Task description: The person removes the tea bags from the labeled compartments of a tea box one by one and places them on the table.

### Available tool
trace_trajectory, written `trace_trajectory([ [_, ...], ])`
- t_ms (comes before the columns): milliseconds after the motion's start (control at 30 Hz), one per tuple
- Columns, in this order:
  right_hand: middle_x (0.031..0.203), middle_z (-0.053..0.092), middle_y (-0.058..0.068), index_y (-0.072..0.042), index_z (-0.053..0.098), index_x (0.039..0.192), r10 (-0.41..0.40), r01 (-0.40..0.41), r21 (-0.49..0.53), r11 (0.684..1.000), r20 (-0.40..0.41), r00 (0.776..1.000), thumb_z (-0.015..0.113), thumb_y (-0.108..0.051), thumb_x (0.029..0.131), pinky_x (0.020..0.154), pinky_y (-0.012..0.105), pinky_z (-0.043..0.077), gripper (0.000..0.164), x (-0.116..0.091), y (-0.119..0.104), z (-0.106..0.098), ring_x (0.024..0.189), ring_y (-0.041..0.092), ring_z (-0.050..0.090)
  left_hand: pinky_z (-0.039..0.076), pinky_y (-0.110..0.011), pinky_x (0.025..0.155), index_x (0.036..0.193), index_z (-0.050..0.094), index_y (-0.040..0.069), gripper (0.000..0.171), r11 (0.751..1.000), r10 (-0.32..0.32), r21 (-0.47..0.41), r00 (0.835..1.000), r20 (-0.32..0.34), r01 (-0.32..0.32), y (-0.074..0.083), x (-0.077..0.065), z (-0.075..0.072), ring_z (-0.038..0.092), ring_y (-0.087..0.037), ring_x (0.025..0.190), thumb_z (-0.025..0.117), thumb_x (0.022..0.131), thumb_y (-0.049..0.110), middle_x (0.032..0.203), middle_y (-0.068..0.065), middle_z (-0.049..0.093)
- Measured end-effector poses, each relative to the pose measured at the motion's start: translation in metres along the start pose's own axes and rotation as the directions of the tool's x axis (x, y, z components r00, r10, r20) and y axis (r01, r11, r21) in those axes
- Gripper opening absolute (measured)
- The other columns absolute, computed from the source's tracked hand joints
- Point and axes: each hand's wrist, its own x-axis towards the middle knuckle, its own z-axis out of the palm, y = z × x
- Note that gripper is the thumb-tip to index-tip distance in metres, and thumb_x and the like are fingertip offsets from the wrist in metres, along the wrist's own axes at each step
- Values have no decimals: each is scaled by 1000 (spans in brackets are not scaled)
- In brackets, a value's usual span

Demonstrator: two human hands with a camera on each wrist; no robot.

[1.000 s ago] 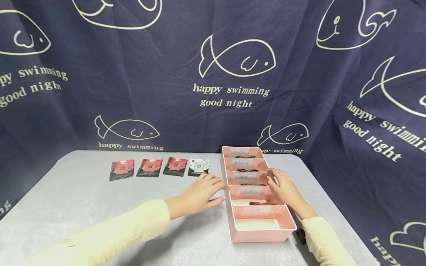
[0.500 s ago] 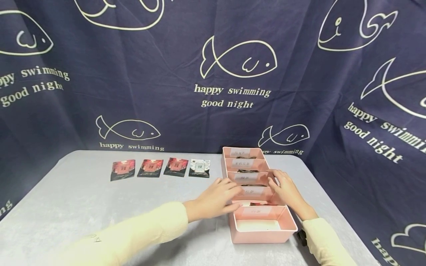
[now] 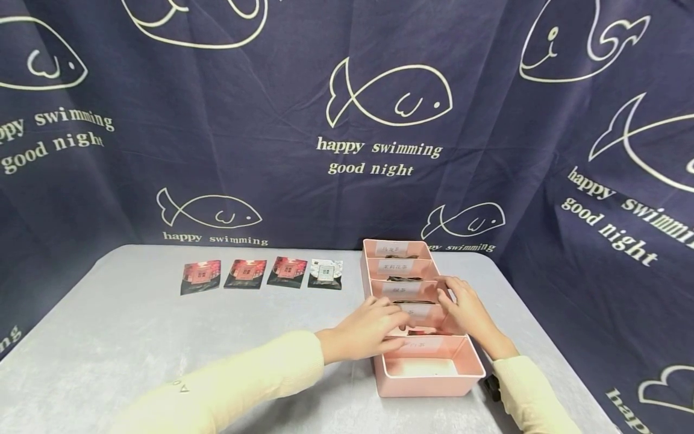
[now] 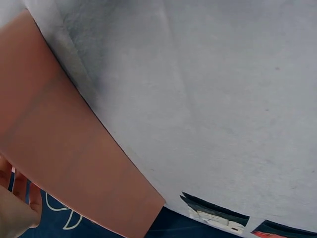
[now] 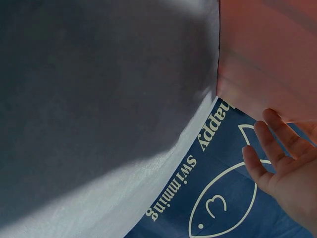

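A long pink box with labelled compartments stands at the right of the table. My left hand reaches over its left rim, fingers loosely bent above the second compartment from the front, where a red-and-black sachet shows its top edge. Nothing shows in its grasp. My right hand rests at the box's right rim, thumb toward the inside; the right wrist view has its fingers spread beside the pink wall. Dark sachets stand in compartments farther back.
Left of the box, three red-and-black sachets and one white-and-black sachet lie in a row on the grey table. A dark blue curtain with fish drawings hangs behind. A black object is by the right sleeve.
My left hand has moved right, from beside the box to over its second compartment from the front. The right hand stays at the right rim.
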Motion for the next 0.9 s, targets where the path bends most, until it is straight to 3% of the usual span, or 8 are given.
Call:
trace_trajectory([
  [400, 102, 60, 16, 1, 57, 112, 4, -4, 16, 1000, 9, 1000, 51, -12, 89, 86, 51, 39, 27, 0, -1, 0, 97, 34, 52, 32, -22, 78, 100, 58, 24, 17, 1000, -15, -12, 1000, 15, 15, 5, 7, 3, 50, -6, 94, 54, 89, 35, 103, 15, 64],
  [900, 96, 61, 14, 2, 58, 110, -31, 31, 12, 999, -23, 999, 52, -10, 88, 82, 48, 39, 26, -1, -1, 1, 91, 30, 52, 29, -20, 73, 89, 58, 25, 8, 1000, -23, -2, 999, -37, 23, 8, 7, 5, 51, -4, 87, 55, 89, 33, 85, 19, 63],
])
